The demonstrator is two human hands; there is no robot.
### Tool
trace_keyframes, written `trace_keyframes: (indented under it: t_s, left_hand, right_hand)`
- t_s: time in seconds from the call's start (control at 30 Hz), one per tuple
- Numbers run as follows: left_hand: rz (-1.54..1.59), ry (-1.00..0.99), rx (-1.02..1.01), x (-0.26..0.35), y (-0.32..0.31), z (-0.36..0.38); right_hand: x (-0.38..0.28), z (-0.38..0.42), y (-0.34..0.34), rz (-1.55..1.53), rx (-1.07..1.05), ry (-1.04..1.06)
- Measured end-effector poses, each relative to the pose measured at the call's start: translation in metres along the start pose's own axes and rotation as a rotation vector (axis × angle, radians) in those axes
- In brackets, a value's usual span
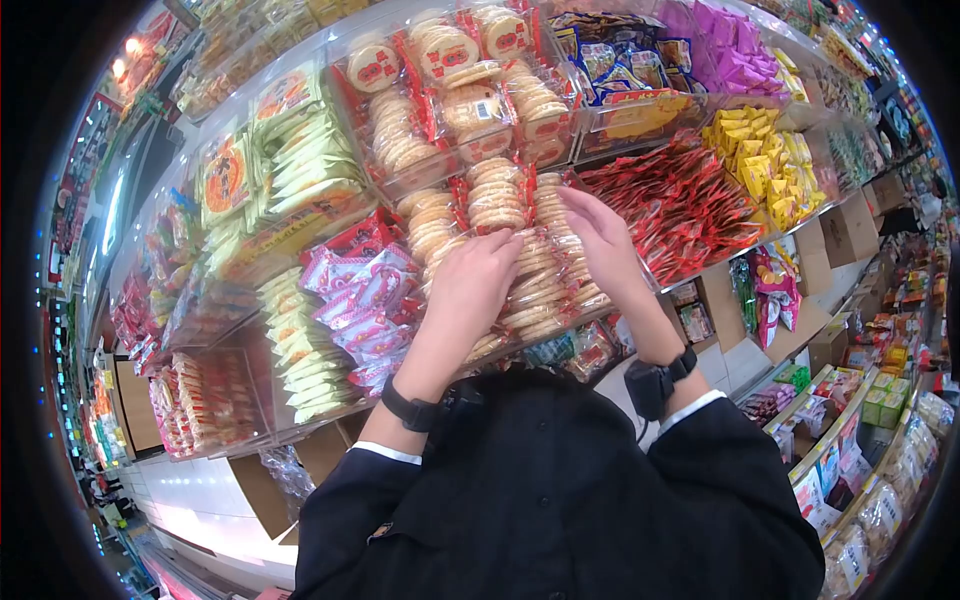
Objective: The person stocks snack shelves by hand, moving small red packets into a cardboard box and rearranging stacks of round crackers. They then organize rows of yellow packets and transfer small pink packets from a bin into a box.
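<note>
Black sleeves (pixel 370 500) and dark wristbands (pixel 412 408) lead my view to two bare hands working over the biscuit packs (pixel 535 300), round stacks in clear, red-edged wrapping that lie between and beneath them. The left hand (pixel 478 272) is palm down, its bent fingers resting on the packs; whether they grasp one I cannot tell from here. The right hand (pixel 605 240) is loosely curved beside the right-hand row, gripping nothing that I can see; I cannot make out whether its fingertips touch the wrapping.

Just left of the biscuit packs sit pink-and-white packets (pixel 365 300), then pale green packets (pixel 300 345); to their right, red packets (pixel 670 205) fill a clear compartment. Beyond the biscuit packs, a clear bin (pixel 415 172) holds more round biscuits (pixel 440 45), with blue packets (pixel 625 65) and purple packets (pixel 735 50) farther to the right. Well apart, to the right of the biscuit packs, I see cardboard boxes (pixel 850 232) and shelves of packaged goods (pixel 885 400).
</note>
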State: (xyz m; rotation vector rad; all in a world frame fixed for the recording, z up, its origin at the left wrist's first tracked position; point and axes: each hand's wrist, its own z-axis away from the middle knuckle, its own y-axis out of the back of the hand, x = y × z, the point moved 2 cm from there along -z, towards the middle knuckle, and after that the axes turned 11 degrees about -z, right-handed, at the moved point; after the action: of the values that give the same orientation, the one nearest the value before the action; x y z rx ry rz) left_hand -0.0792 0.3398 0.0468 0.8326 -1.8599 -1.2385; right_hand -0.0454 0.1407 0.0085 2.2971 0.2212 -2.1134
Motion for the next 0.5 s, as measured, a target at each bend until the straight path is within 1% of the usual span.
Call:
trace_keyframes:
  t_s: [0.03,0.1,0.13,0.17,0.23,0.27,0.3,0.37,0.4,0.43,0.5]
  left_hand:
    - [0.008,0.003,-0.007,0.000,0.002,0.000]
    - [0.017,0.004,-0.017,0.001,0.004,-0.001]
    - [0.013,0.014,-0.029,0.001,0.003,0.000]
    - [0.009,0.021,-0.042,0.002,0.004,0.000]
    - [0.006,0.009,-0.055,0.007,0.014,0.001]
    - [0.002,0.005,-0.065,0.009,0.017,0.003]
    - [0.005,-0.003,-0.072,0.008,0.016,0.005]
    - [0.065,-0.035,-0.059,0.001,0.016,0.012]
    - [0.088,-0.033,-0.045,-0.002,0.017,0.014]
    - [0.091,-0.035,-0.050,-0.003,0.020,0.015]
    - [0.117,-0.046,-0.073,-0.005,0.027,0.017]
  right_hand:
    - [-0.003,0.007,-0.003,-0.002,0.004,-0.002]
    - [-0.004,0.022,-0.009,0.042,0.113,-0.296]
    - [0.003,0.019,-0.011,-0.053,-0.116,-0.414]
    - [0.006,0.019,-0.011,-0.057,-0.108,-0.415]
    - [0.011,0.019,-0.021,-0.146,-0.149,-0.537]
    - [0.007,0.020,-0.024,-0.068,-0.143,-0.554]
    - [0.001,0.022,-0.025,-0.072,-0.134,-0.556]
    - [-0.008,0.027,-0.025,0.094,-0.173,-0.452]
    - [0.008,0.025,-0.019,0.166,-0.150,-0.455]
    - [0.002,0.028,-0.016,0.164,-0.147,-0.459]
    - [-0.021,0.031,-0.013,0.091,-0.124,-0.336]
